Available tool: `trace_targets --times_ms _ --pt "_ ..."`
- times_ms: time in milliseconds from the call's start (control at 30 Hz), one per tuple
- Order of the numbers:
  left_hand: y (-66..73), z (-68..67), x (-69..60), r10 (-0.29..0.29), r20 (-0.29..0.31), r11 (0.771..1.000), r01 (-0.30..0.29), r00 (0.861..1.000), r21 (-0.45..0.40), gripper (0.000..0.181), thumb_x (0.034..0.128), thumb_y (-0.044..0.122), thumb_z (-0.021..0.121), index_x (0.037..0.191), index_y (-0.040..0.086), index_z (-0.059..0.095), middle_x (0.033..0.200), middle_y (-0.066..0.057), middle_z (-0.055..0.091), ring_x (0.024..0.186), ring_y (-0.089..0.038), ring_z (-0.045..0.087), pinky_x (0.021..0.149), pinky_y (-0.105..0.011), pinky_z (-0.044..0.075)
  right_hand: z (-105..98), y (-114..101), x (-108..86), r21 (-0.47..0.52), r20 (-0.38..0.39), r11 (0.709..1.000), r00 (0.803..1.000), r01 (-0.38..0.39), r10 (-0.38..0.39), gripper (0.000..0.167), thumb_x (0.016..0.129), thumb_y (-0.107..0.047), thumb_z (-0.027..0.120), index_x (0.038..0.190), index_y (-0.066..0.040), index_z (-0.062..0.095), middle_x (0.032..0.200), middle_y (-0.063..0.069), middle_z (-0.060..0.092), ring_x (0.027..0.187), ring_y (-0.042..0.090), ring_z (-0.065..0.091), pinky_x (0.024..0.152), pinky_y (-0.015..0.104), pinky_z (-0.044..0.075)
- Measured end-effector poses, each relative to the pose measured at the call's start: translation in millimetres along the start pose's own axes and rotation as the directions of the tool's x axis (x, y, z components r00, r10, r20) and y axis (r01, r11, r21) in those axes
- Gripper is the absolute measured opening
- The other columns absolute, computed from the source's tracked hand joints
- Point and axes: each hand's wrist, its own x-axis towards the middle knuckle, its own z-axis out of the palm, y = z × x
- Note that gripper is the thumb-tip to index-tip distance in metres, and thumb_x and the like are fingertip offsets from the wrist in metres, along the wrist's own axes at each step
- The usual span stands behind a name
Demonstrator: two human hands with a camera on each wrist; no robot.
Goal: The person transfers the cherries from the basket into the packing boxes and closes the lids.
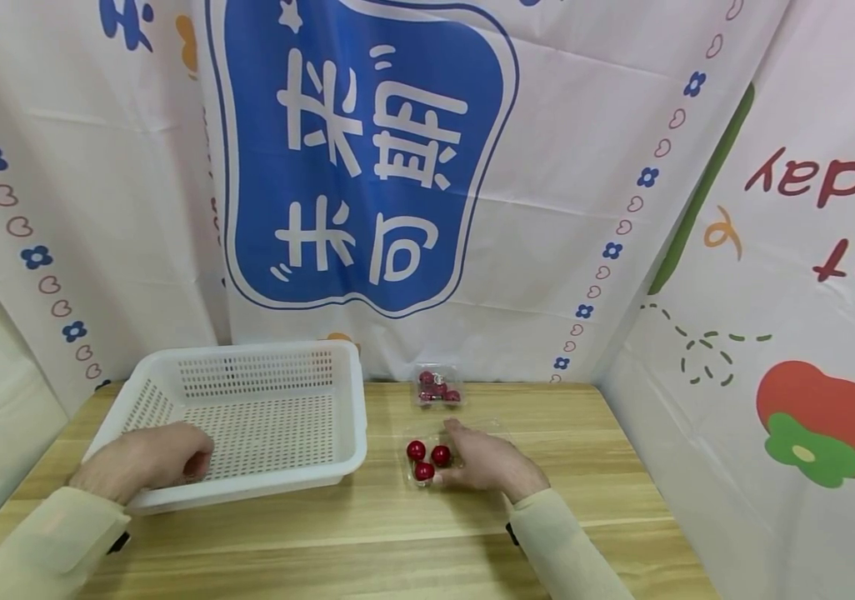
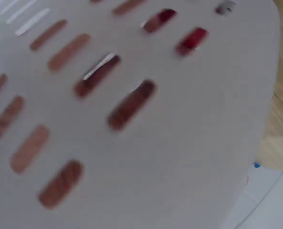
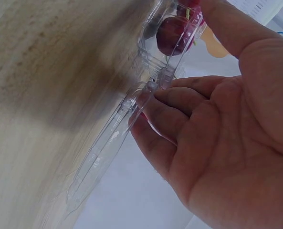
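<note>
My left hand (image 1: 165, 454) reaches over the near left rim of a white plastic basket (image 1: 356, 450), fingers bent down inside it. Through the slots in the basket wall (image 2: 189, 124), the left wrist view shows skin and dark red patches (image 2: 193, 40) close to the fingers; what they touch is hidden. My right hand (image 1: 483, 458) holds an open clear plastic box (image 1: 410, 471) on the table, its thumb at the fruit side and fingers at the hinge. Three dark red cherries (image 1: 424, 472) lie in that box. Its lid (image 3: 100, 148) lies folded out.
Behind the open box, a second clear box (image 1: 438, 400) with several red cherries stands near the back edge of the wooden table (image 1: 397, 542). A printed white cloth (image 1: 547, 250) hangs along the back and the right side.
</note>
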Motion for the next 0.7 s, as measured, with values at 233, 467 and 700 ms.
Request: trace_targets --times_ms 233,467,700 --pt "-1.8 3.0 20.5 0.172 -0.063 0.983 -0.167 0.983 0.078 0.028 0.0902 0.007 0.097 0.097 0.020 0.072 0.093 0.009 0.068 0.084 -0.007 0.055 0.073 -0.026 0.051 0.2 0.6 -0.5 0.008 0.001 1.000 1.000 -0.006 0.006 0.110 0.103 -0.052 0.090 0.180 0.003 0.036 0.184 0.023 0.048 0.167 0.046 0.056 0.140 0.062 0.047" --pt "-4.1 7.4 23.8 0.160 -0.064 0.982 -0.152 0.985 0.109 0.030 0.0900 0.005 0.097 0.094 0.020 0.071 0.091 0.009 0.067 0.083 -0.007 0.055 0.072 -0.025 0.050 0.9 1.2 -0.2 0.003 -0.001 1.000 1.000 -0.003 0.003 0.110 0.103 -0.052 0.089 0.180 0.003 0.035 0.184 0.023 0.048 0.167 0.045 0.056 0.141 0.062 0.047" --pt "5.3 5.1 24.5 0.209 -0.114 0.974 -0.196 0.971 0.115 0.027 0.0915 0.005 0.095 0.093 0.022 0.074 0.092 0.010 0.068 0.085 -0.006 0.055 0.074 -0.026 0.051 0.9 1.1 -0.4 0.012 -0.003 1.000 1.000 0.000 0.000 0.109 0.103 -0.051 0.090 0.180 0.003 0.036 0.185 0.023 0.047 0.167 0.046 0.056 0.141 0.062 0.046"
